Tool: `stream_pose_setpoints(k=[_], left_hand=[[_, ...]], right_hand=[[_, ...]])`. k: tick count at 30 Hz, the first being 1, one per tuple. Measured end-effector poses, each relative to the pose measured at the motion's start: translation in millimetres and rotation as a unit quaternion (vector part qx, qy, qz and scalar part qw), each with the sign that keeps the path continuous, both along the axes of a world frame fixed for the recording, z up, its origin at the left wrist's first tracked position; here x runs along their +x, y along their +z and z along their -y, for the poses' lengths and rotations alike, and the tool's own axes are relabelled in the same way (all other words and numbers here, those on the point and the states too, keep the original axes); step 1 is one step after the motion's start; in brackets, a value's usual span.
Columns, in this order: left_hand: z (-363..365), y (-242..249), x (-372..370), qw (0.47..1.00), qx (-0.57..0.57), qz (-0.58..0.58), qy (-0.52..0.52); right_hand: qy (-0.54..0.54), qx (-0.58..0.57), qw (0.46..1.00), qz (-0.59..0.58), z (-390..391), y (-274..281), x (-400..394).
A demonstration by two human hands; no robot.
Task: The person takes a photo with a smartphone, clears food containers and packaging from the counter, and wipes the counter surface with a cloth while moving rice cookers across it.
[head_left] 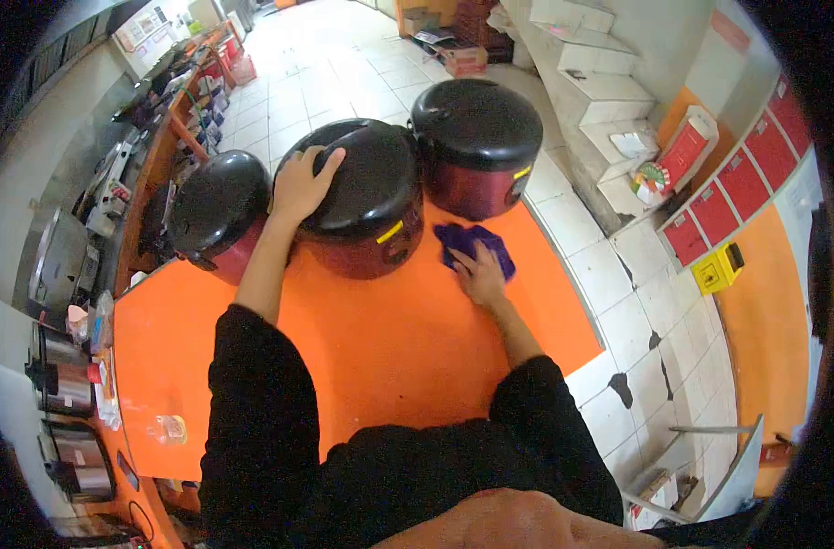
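Single head view, fisheye, looking steeply down, close over orange table (390, 348).

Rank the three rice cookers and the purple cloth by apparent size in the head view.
1. Middle cooker, under the left hand, though nearest the camera.
2. Right cooker.
3. Left cooker, partly hidden, so unsure.
4. Purple cloth, under the right hand.

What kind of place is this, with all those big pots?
Probably a small eatery or food-stall kitchen. Three big red rice cookers stand on an orange counter, steel urns line a side shelf, and the left hand steadies one cooker while the right hand presses a purple cloth.
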State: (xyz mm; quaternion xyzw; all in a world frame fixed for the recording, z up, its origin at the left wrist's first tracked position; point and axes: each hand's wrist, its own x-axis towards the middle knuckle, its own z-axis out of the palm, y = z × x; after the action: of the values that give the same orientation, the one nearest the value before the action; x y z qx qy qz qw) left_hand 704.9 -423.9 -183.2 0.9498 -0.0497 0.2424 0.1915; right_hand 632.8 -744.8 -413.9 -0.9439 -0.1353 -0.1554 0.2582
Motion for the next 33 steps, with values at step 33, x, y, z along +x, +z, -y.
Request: stream_pose_setpoints(k=[33], left_hand=[[28.0,-32.9,-48.1,0.966,0.084,0.230,-0.088]], right_hand=[[-0.001,0.347,0.912,-0.221,11.7,11.1,-112.7]])
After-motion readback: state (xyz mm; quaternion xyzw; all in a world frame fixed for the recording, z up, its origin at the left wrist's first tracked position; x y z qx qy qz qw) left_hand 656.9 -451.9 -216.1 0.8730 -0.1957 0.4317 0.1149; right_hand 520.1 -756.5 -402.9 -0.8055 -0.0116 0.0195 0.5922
